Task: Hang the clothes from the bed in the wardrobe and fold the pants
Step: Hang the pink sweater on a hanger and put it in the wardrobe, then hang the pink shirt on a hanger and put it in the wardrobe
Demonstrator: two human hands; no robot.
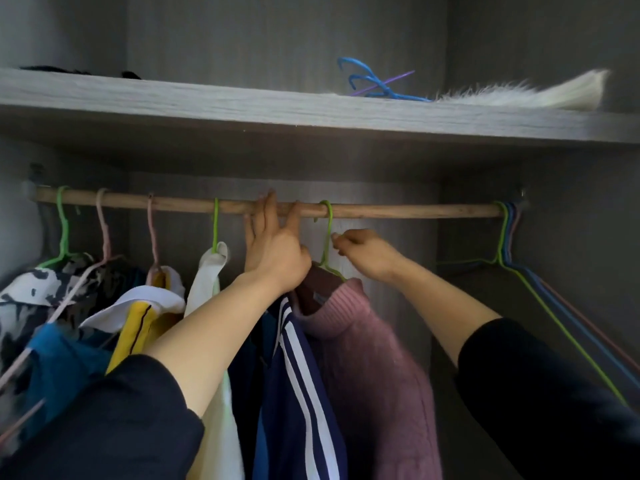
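A wooden rail (415, 211) runs across the wardrobe. A pink knitted sweater (367, 341) hangs from it on a green hanger (327, 233). My right hand (363, 252) pinches that hanger's neck just below the hook. My left hand (273, 244) reaches up with straight fingers touching the rail, left of the green hook. Under my left wrist hangs a navy jacket with white stripes (294, 375); what holds it is hidden. Further left hang a cream garment (211, 271), a yellow and white top (145, 313) and a black and white patterned garment (41, 292).
Several bare hangers (509, 237) bunch at the rail's right end. The shelf (242, 109) above carries blue and purple hangers (374, 81), a white furry item (519, 93) and dark things at far left. The rail between the sweater and the bare hangers is free.
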